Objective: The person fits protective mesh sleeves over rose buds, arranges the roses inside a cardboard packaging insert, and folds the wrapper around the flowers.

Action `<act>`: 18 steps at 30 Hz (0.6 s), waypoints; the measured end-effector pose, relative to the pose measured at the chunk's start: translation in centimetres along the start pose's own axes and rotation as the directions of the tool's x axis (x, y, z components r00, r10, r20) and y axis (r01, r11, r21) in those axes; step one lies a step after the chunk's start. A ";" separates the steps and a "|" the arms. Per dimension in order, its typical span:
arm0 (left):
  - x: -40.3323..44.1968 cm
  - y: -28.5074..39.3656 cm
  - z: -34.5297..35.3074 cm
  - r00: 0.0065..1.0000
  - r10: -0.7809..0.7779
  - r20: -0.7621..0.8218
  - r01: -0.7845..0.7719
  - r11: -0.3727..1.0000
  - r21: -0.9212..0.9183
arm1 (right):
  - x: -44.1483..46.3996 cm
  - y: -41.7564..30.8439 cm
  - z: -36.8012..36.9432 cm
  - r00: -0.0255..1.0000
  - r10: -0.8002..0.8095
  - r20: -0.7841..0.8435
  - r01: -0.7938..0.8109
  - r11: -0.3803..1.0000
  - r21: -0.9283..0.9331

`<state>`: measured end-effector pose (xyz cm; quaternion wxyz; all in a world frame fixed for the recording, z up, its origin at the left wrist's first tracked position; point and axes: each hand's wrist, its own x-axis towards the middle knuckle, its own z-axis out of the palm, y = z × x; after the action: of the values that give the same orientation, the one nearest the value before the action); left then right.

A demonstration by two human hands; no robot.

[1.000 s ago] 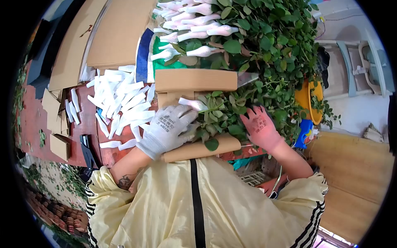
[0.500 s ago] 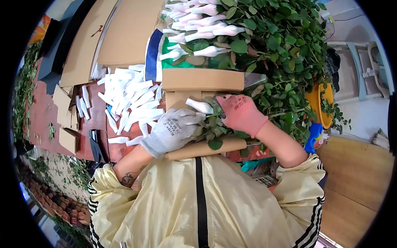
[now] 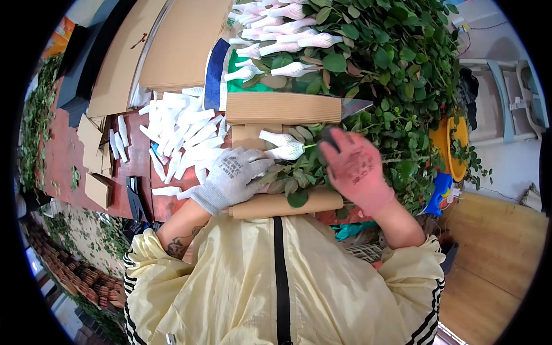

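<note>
My left hand point(image 3: 234, 173), in a pale grey glove, lies over the near end of a flower bunch, its fingers stretched across leaves and the cardboard. Just beyond its fingertips are two flower heads in white foam net sleeves point(image 3: 285, 151), one with a bright green stem pointing right. My right hand point(image 3: 359, 168), in a red glove with dark fingertips, is above the stems and leaves point(image 3: 296, 178); its fingers are apart and slightly blurred, with nothing visible in them. The bunch lies on a corrugated cardboard sheet point(image 3: 287, 206), whose near edge curls up by my body.
Loose white foam sleeves point(image 3: 184, 123) are piled at left, near a black stapler point(image 3: 137, 198). A folded cardboard strip point(image 3: 282, 108) lies behind the bunch. Farther back are sleeved flowers point(image 3: 293, 40) with leafy stems point(image 3: 397, 63). Right are a yellow basin point(image 3: 458, 149) and blue object point(image 3: 440, 192).
My right hand has drawn back to the right and nearer my body, off the stem. Another sleeved flower head now shows beside the first. My left hand has shifted slightly left.
</note>
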<state>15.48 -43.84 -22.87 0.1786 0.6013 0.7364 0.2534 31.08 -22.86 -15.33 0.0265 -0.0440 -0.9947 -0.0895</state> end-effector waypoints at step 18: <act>4.8 -1.7 1.1 0.974 -0.093 -0.207 0.106 0.993 0.050 | 0.0 2.3 -0.4 0.939 0.138 -0.316 -0.077 0.977 0.201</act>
<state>13.72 -39.27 -24.54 0.0963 0.5397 0.7874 0.2819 31.30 -20.71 -14.56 0.2003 -0.0804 -0.9764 -0.0011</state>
